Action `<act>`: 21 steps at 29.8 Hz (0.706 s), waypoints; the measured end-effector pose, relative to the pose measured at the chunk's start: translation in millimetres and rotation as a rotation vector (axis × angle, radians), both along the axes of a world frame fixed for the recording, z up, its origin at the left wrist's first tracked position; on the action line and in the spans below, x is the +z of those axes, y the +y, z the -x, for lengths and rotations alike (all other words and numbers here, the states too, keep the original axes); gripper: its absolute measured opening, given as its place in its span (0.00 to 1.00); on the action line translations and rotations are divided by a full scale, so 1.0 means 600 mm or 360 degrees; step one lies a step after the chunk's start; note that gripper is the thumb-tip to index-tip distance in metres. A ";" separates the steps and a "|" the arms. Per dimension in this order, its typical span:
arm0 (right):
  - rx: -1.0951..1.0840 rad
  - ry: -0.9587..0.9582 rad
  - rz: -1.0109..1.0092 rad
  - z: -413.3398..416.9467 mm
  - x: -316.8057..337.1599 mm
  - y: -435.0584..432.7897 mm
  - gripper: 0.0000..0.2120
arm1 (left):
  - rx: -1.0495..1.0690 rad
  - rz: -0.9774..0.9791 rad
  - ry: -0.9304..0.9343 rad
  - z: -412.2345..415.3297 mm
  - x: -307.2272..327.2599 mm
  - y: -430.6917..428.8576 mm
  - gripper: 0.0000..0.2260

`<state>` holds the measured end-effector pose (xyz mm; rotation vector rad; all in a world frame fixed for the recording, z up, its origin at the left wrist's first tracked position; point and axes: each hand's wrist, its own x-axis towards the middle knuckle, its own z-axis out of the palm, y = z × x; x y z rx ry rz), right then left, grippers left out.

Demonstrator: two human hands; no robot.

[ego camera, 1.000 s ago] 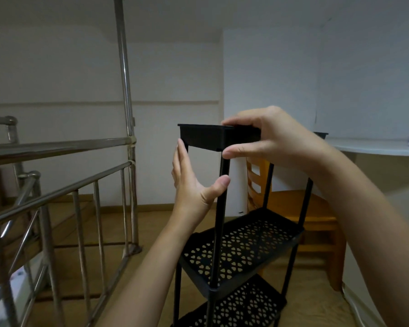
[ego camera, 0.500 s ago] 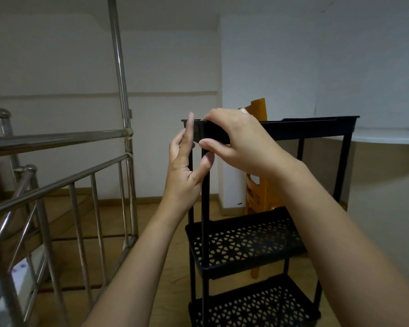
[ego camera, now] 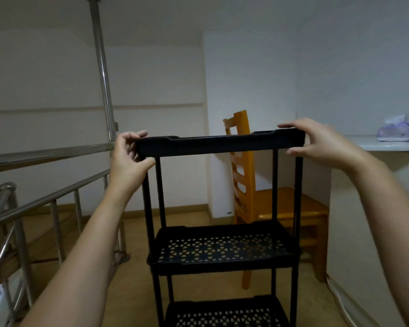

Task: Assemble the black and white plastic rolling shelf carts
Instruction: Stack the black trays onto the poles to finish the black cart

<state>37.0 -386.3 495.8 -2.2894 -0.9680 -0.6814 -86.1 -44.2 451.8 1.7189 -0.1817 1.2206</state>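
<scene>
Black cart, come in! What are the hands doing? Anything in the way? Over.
Left hand grips top tray, left end. Right hand pinches right end. Cart upright, three trays on posts. Wooden chair close behind.

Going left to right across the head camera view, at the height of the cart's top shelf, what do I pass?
steel railing → left hand → top shelf → right hand → purple pack on the white ledge
</scene>
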 end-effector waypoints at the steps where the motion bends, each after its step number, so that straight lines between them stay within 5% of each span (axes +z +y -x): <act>1: 0.0143 0.0116 -0.0021 -0.007 0.001 -0.012 0.26 | -0.0005 0.0029 0.0014 -0.002 0.002 0.008 0.21; 4: 0.0516 0.0357 -0.0141 -0.022 0.002 -0.039 0.25 | -0.0034 0.0069 0.0051 -0.010 0.007 0.020 0.21; 6: 0.0617 0.0394 -0.0163 -0.033 -0.004 -0.047 0.33 | -0.0038 0.0059 0.0066 -0.014 0.005 0.025 0.21; 14: 0.0716 0.0217 -0.0298 -0.048 -0.013 -0.046 0.23 | -0.0097 0.0018 0.0022 -0.024 -0.007 0.056 0.22; 21: 0.0728 0.0118 -0.0365 -0.053 -0.015 -0.043 0.26 | -0.0126 0.0023 -0.0082 -0.048 -0.014 0.060 0.21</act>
